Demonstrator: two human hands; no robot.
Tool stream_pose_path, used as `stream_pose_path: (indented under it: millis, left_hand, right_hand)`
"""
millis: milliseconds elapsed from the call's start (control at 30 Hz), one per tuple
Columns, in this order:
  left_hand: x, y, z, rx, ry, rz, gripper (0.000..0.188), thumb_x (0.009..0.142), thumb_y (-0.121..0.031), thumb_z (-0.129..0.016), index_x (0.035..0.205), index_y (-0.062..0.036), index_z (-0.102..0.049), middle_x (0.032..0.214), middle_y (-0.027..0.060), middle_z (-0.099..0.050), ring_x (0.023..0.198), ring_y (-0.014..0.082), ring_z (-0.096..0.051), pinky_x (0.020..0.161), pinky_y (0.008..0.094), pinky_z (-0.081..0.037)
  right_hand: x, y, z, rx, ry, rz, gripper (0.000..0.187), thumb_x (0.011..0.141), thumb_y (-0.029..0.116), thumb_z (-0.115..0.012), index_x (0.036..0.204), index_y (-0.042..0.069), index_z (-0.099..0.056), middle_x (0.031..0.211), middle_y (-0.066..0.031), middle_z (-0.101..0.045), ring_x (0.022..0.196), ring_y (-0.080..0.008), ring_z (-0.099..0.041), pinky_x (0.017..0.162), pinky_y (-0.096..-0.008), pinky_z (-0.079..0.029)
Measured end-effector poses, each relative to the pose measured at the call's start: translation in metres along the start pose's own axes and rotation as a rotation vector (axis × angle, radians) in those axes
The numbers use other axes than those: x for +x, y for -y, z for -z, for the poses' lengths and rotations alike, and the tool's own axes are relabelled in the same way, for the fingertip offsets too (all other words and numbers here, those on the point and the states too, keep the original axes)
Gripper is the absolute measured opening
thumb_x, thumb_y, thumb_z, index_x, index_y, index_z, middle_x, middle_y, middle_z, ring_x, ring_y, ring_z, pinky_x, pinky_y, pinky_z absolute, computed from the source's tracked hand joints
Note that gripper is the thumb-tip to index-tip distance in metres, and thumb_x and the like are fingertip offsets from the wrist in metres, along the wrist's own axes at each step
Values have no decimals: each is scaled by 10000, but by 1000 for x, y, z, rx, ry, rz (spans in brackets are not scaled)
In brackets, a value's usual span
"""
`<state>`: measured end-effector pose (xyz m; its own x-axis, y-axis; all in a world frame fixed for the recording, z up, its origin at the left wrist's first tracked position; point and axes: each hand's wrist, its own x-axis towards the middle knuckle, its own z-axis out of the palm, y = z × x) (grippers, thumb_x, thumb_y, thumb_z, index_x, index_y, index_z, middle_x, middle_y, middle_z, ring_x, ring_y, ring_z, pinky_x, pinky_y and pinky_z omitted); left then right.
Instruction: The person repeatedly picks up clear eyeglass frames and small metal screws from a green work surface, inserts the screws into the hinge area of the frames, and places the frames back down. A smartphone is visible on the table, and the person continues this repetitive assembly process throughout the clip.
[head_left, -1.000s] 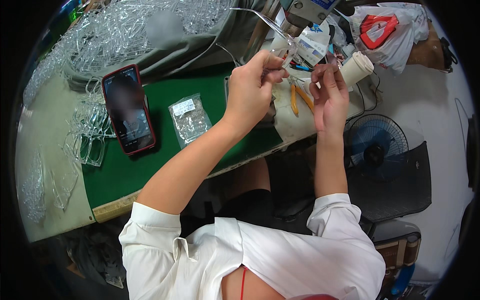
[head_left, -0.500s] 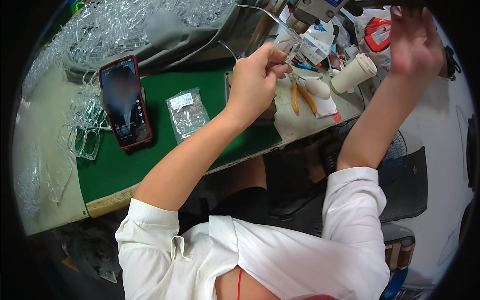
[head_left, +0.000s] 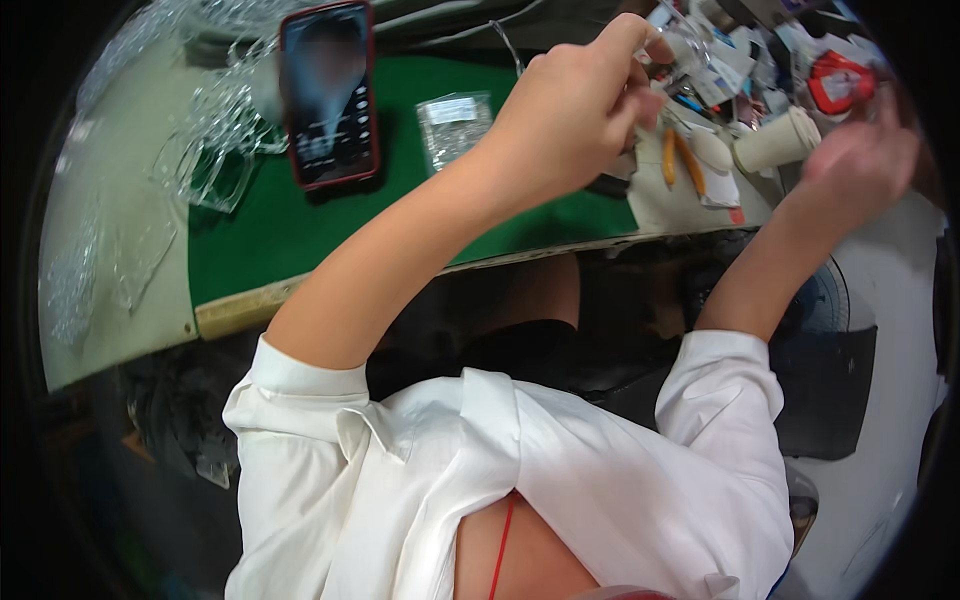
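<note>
My left hand is raised over the right part of the green mat, its thumb and fingers closed on a clear plastic eyeglass frame. Part of that frame is lost among the clutter behind it. Off to the right, my right hand is smeared by motion near a red object; its fingers do not show clearly. Just beyond my left wrist, a small clear bag of tiny metal parts lies on the mat.
A phone in a red case stands on the green mat. Left of it lie several clear eyeglass frames. Yellow-handled pliers, a white cup and mixed packages are at the right. The table edge runs nearest me.
My right hand has come down from the machine at the upper right. The whole view has shifted, so the table sits higher and farther right. My left hand keeps its pinch.
</note>
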<state>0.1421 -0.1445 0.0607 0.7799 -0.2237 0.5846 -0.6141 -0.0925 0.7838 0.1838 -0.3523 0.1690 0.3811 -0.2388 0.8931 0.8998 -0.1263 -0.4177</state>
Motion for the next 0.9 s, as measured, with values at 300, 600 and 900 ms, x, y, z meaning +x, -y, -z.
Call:
stream_pose_path:
  millis: [300,600,900]
  left_hand:
    - [-130,-57,99,-112,-292,-68,407,862,-10,-449,1267,17,-467,1097,212,-555,987,311,-565,847,430,-460]
    - [-200,-50,206,-161,-610,241,550,861,-402,-586,1172,41,-488,1226,223,-518,1280,382,-390,1118,524,-238]
    - [-178,-66,132,-366,-160,244,656,916,-314,-488,1379,71,-228,819,121,-559,651,152,-465,517,196,-412]
  right_hand:
    - [-219,-5,-15,-365,1131,-131,389,766,156,-685,1150,122,-629,908,-75,-535,815,-239,-528,694,-336,-448]
    - [-228,-8,-31,-274,1035,-437,88,762,58,-673,844,39,-647,789,-57,-583,721,-225,-581,644,-325,-462]
    - [-227,-12,-38,-321,1100,-315,40,810,37,-615,845,38,-633,801,-66,-586,732,-241,-596,643,-327,-465]
